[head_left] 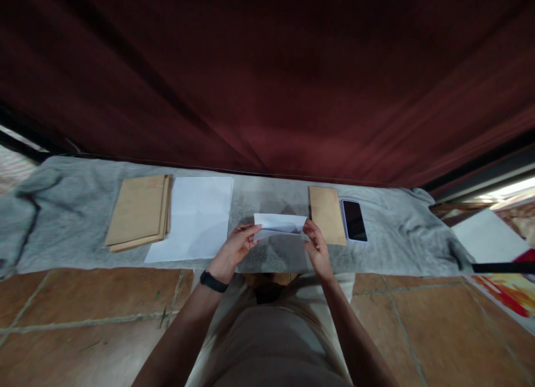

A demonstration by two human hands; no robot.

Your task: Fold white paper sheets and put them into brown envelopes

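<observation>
A folded sheet of white paper (281, 222) is held up between my two hands, just above the cloth-covered surface. My left hand (240, 246) pinches its left end, with a dark band around the wrist. At the right end, my right hand (316, 246) has its fingers closed on the paper's edge. Right beside that hand lies a brown envelope (328, 214). To the left of my left hand is a stack of white paper sheets (200, 214), lying flat.
A pile of brown envelopes (136, 211) lies at the left, touching the white sheets. A phone (354, 221) lies right of the single envelope. Grey cloth (401, 231) covers the narrow surface. A dark red curtain (267, 97) rises behind it. Papers (489, 236) sit at the far right.
</observation>
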